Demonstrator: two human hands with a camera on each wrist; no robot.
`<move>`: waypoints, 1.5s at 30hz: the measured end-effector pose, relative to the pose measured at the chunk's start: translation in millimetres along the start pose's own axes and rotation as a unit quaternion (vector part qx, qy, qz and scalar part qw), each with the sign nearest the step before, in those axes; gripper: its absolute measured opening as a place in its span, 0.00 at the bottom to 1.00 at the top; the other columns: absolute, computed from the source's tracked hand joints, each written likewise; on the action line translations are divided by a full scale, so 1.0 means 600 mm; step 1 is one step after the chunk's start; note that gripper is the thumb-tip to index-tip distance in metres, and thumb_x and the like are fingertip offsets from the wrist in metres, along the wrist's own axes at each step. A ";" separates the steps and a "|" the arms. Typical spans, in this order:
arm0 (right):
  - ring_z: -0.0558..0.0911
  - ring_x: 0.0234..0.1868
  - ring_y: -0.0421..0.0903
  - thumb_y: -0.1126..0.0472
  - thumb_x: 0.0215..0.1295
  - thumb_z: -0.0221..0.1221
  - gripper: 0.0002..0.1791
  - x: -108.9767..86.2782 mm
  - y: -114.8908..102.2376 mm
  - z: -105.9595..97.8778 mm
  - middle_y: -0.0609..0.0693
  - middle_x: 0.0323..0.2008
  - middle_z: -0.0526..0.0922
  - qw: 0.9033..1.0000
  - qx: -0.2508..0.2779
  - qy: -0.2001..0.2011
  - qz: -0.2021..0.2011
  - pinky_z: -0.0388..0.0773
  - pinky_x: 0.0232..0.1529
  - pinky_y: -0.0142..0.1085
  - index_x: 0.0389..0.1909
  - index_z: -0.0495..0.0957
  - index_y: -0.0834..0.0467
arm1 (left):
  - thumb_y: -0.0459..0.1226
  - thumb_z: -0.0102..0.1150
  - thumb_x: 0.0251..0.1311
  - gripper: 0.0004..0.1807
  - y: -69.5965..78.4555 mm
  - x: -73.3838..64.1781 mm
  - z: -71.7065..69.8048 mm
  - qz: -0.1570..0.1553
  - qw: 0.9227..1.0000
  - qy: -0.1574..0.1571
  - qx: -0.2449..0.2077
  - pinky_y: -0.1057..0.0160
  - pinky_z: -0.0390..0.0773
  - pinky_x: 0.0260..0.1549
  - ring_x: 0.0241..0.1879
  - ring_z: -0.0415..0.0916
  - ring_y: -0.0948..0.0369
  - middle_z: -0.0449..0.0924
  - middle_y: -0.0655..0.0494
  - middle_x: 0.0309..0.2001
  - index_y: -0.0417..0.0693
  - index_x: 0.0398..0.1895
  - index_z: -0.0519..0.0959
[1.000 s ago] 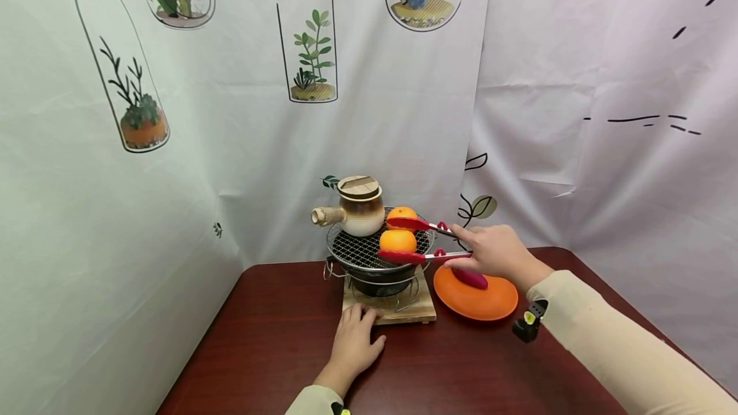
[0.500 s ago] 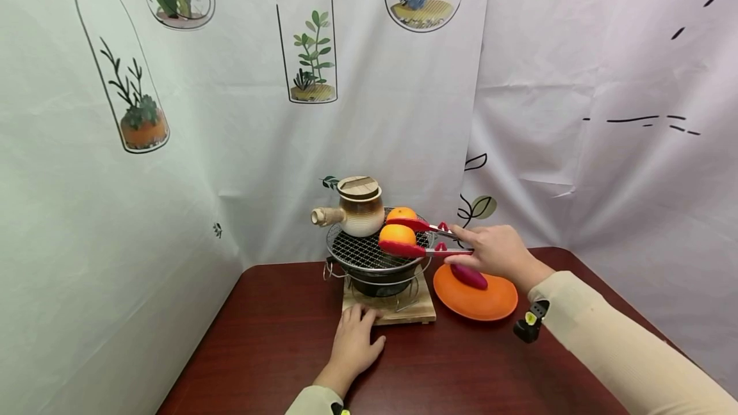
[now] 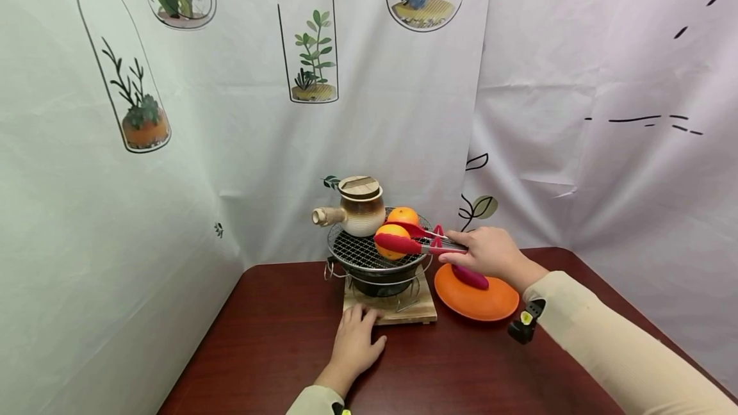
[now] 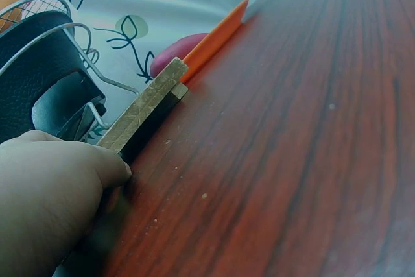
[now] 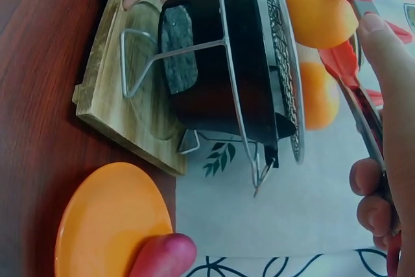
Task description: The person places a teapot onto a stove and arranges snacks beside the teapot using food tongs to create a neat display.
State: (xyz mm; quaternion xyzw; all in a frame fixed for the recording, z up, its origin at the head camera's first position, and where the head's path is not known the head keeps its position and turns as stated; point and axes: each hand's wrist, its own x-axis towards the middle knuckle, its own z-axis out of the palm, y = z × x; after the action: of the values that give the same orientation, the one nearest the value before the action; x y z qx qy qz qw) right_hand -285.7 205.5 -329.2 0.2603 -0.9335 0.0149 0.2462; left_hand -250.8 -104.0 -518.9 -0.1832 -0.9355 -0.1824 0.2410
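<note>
My right hand [image 3: 490, 253] grips red-tipped metal tongs [image 3: 446, 245]. Between the tong heads sits the front orange [image 3: 392, 250], tilted, close over the wire grill rack [image 3: 352, 252]. Another orange [image 3: 403, 215] lies behind it on the rack. In the right wrist view, one red head presses near the top of the front orange [image 5: 318, 14], the other at its side. My left hand [image 3: 355, 344] rests with relaxed fingers at the front edge of the wooden board [image 3: 423, 312]; its thumb [image 4: 113, 167] lies along that edge in the left wrist view.
A lidded clay pot [image 3: 362, 216] with a side handle stands on the rack's back left, close to the oranges. The black stove [image 3: 380, 284] in its wire stand is on the board. To the right, an orange plate [image 3: 481, 303] bears a purple-red elongated piece [image 3: 471, 277].
The tong arms have drawn closer together, and the tongs have turned about the front orange. That orange has tilted and shifted slightly left. My left hand stays put.
</note>
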 end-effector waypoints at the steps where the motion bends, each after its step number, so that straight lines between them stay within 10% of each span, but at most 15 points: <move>1: 0.81 0.26 0.47 0.29 0.61 0.59 0.35 0.000 0.000 0.001 0.49 0.30 0.87 1.000 0.002 -0.004 0.003 0.74 0.22 0.42 0.58 0.84 0.50 | 0.45 0.73 0.51 0.20 0.000 0.000 0.000 0.000 1.000 -0.001 -0.001 0.46 0.70 0.56 0.54 0.69 0.48 0.72 0.52 0.49 0.58 0.48 0.80; 22: 0.82 0.25 0.49 0.27 0.59 0.60 0.37 -0.003 0.004 0.008 0.49 0.28 0.87 0.999 -0.029 0.023 -0.011 0.74 0.20 0.42 0.58 0.83 0.50 | 0.45 0.73 0.51 0.19 0.001 0.000 0.002 0.000 1.000 0.000 -0.002 0.46 0.70 0.55 0.53 0.69 0.48 0.71 0.52 0.49 0.58 0.47 0.80; 30: 0.79 0.24 0.46 0.29 0.64 0.56 0.35 -0.004 0.004 0.002 0.49 0.26 0.86 0.999 0.025 -0.032 0.019 0.73 0.21 0.41 0.59 0.83 0.51 | 0.45 0.73 0.51 0.20 0.000 -0.002 0.002 -0.001 1.000 -0.004 -0.001 0.46 0.70 0.56 0.53 0.69 0.48 0.71 0.52 0.49 0.58 0.48 0.80; 39: 0.77 0.29 0.43 0.34 0.71 0.53 0.30 0.005 0.009 -0.014 0.42 0.18 0.76 0.974 0.185 -0.111 0.066 0.73 0.31 0.39 0.54 0.87 0.52 | 0.45 0.73 0.52 0.19 0.000 0.001 0.000 -0.005 1.000 -0.009 -0.001 0.46 0.70 0.56 0.53 0.69 0.48 0.71 0.52 0.49 0.57 0.47 0.80; 45: 0.70 0.19 0.42 0.33 0.71 0.51 0.29 0.008 0.011 -0.025 0.42 0.12 0.66 0.953 0.238 -0.156 0.099 0.67 0.25 0.36 0.24 0.85 0.50 | 0.45 0.73 0.52 0.19 -0.001 0.001 0.000 -0.006 1.000 -0.014 -0.004 0.45 0.70 0.56 0.54 0.69 0.48 0.71 0.52 0.49 0.57 0.48 0.80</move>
State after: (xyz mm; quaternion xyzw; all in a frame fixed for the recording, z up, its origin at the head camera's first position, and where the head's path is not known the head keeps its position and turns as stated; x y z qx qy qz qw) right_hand -285.5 211.5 -313.1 0.2166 -0.9508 0.2202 0.0253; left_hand -251.4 -104.4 -518.6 -0.1810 -0.9391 -0.1846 0.2265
